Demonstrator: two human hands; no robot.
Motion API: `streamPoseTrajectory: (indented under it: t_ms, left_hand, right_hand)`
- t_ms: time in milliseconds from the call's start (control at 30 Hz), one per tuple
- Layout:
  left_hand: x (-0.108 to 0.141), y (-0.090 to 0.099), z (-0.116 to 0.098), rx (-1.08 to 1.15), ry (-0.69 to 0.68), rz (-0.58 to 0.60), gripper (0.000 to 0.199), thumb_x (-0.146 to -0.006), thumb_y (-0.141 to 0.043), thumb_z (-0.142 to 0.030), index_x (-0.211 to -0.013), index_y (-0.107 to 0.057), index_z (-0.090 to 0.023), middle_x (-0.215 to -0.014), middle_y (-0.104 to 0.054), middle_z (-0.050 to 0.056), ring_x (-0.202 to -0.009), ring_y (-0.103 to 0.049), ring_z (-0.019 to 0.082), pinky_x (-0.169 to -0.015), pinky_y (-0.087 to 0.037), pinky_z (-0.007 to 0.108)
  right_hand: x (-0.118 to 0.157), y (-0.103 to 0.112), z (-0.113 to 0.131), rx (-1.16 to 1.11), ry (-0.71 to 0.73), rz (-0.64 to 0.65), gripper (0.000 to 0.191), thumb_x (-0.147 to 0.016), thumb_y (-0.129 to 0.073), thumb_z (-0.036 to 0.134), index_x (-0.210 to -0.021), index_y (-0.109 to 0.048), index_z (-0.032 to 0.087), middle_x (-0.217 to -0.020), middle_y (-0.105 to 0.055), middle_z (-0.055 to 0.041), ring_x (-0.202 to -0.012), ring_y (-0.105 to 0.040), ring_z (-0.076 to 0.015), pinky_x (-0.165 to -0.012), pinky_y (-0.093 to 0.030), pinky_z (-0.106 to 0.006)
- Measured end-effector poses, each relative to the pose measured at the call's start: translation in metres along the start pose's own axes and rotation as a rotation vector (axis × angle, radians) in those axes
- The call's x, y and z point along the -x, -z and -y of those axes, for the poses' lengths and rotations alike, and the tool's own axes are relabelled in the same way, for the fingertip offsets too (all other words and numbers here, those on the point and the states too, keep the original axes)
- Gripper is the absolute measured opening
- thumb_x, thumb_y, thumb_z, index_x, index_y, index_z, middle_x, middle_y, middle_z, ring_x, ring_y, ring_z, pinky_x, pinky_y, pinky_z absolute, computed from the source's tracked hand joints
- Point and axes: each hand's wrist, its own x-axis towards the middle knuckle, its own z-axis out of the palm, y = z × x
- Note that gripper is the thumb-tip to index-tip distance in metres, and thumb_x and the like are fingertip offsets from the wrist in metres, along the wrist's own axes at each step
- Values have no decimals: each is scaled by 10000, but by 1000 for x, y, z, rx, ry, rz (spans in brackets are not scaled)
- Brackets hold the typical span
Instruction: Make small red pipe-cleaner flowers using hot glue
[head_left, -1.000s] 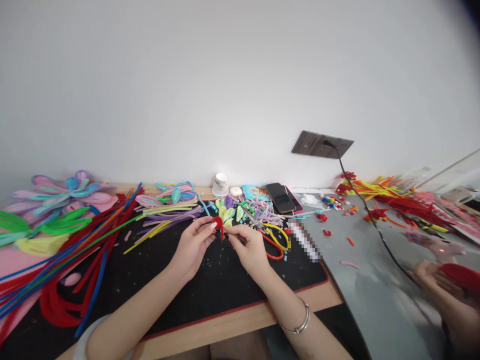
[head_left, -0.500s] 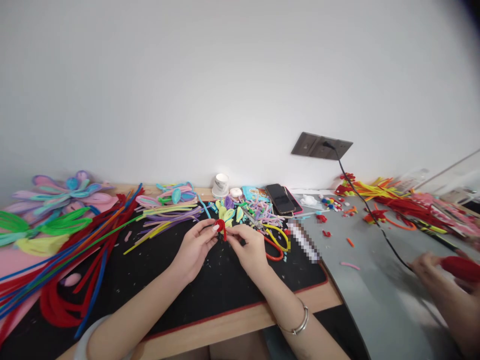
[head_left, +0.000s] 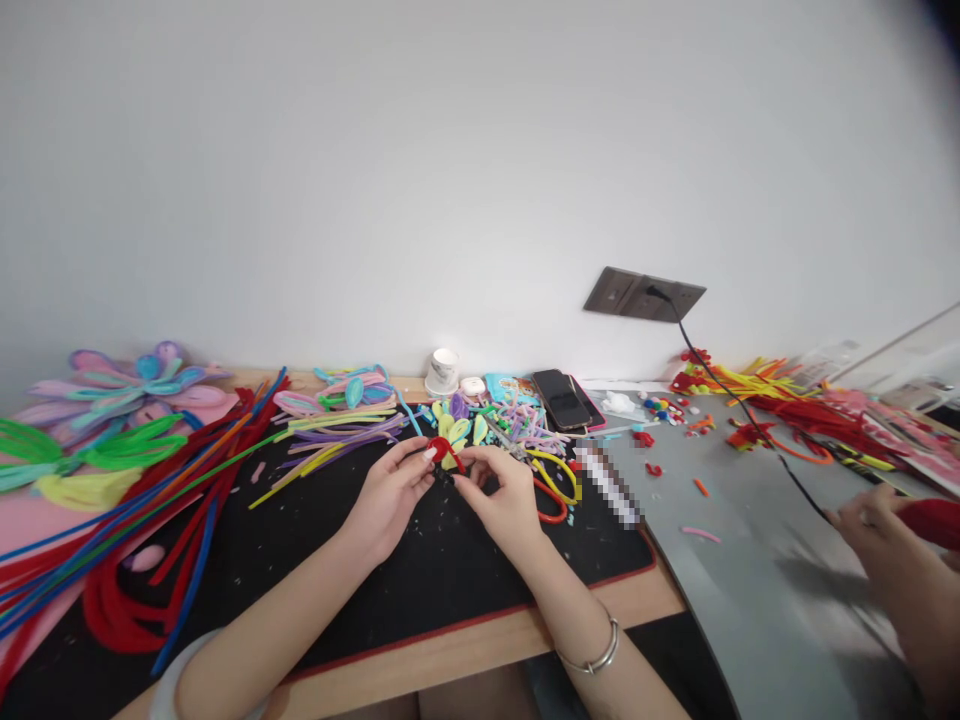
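Between my two hands, above the black mat [head_left: 352,580], is a bent red pipe cleaner [head_left: 438,446]. My left hand [head_left: 394,495] pinches one side of it between thumb and fingers. On the other side, my right hand [head_left: 501,500] is closed on the end of the same piece, its fingertips pressed together. Just behind my hands lie pale yellow loops [head_left: 459,432] and a heap of short pastel cut pieces [head_left: 529,420]. A yellow-handled tool [head_left: 559,475] and an orange-red loop [head_left: 553,510] rest beside my right hand.
Bundles of long pipe cleaners [head_left: 202,450] and a pastel flower [head_left: 146,375] lie at left. A paper cup [head_left: 442,372] and a phone [head_left: 561,398] stand near the wall. On the grey table at right, a co-worker's hand [head_left: 874,540] holds something red near a black cable [head_left: 739,395].
My right hand's fingers have shifted slightly, and the red piece's free end now slants toward them rather than hanging down. The co-worker's hand has moved a little to the right.
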Motion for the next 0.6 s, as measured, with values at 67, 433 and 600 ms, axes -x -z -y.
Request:
streamPoseTrajectory:
  t_ms: [67,433,600]
  left_hand:
    - [-1,0,0,2,-1,-2,285,-612,-777,-177,-874,-665,-162,-815,-678,22,-689,-599,98,-687,-468,231]
    - [0,-1,1,14,14,5,272,-627,-770,-172,-877,-663,-166,-852,-682,25,-714,-599,98,-709,-463,230]
    - [0,-1,1,6,1,23,279,-634,-766,-184,-891,-659,-179,-821,-682,16,-709,-603,106,-705,-458,239]
  right_hand:
    - [0,-2,-2,16,-13,-6,152,-745,-623,143,-882,-681,175,-710,-673,-21,-542,-551,-116,-562,-481,-240]
    - [2,-6,-2,-47,-59,-45,120,-768,-602,132,-782,-709,184,-765,-723,-41,-672,-656,-159,-624,-518,-248]
    - [2,-7,-2,-58,-89,-66,179,-787,-545,121,-843,-703,185,-775,-718,-43,-664,-659,-159,-640,-531,-264]
